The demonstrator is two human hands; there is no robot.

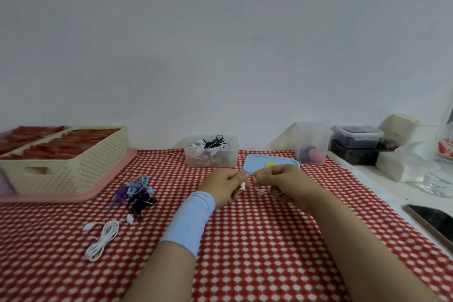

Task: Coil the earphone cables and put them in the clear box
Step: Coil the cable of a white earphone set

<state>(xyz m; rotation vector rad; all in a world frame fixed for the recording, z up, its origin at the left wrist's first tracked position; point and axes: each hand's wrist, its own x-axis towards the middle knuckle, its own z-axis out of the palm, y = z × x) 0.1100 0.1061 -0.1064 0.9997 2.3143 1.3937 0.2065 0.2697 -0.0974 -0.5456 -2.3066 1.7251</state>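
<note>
A smooth light-blue stretch-fabric wrist sleeve (188,220) wraps the left forearm (157,272), running from just behind the left hand (226,185) partway toward the elbow. The right forearm (343,228) and right hand (285,184) are bare.

phone (432,222) cut by right edge, white earphone (242,186), its cable too thin to trace

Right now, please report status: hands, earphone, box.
Hands: left hand and right hand both pinch the white earphone, buds dangling. Clear box open, earphones inside. Blue lid beside it, not in the way.
</note>
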